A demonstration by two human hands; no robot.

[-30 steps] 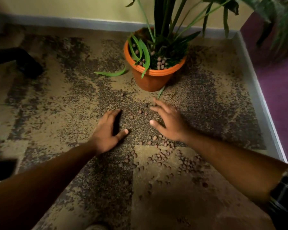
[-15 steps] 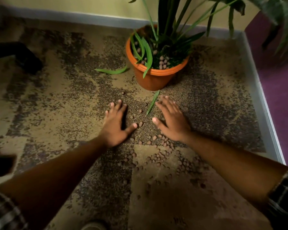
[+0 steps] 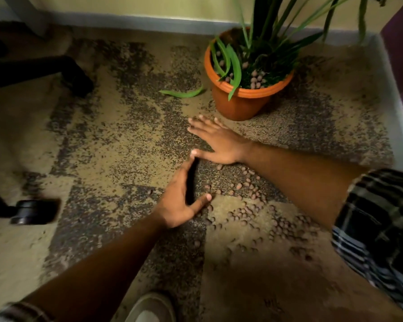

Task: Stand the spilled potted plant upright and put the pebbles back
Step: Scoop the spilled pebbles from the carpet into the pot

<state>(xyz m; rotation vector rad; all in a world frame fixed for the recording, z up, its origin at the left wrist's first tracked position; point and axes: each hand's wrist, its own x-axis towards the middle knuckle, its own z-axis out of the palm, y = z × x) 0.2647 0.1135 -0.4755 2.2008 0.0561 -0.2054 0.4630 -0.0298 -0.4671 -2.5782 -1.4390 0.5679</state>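
An orange pot (image 3: pixel 240 103) with a tall green plant (image 3: pixel 263 43) stands upright near the back wall, with some brown pebbles on its soil. Several more pebbles (image 3: pixel 254 210) lie scattered on the speckled carpet in front of it. My right hand (image 3: pixel 216 140) lies flat on the carpet, fingers spread, just in front of the pot. My left hand (image 3: pixel 182 198) stands on its edge below it, palm facing right toward the pebbles, its fingertips near my right thumb. Both hands hold nothing.
A fallen green leaf (image 3: pixel 184 92) lies left of the pot. A dark chair leg (image 3: pixel 63 70) and a caster wheel (image 3: pixel 33 211) stand at the left. A grey skirting (image 3: pixel 396 126) and purple wall bound the right. My shoe (image 3: pixel 151 307) shows at the bottom.
My right hand has slid left and forward toward the pot. My left hand has turned from flat onto its edge and moved back. The view has shifted left.
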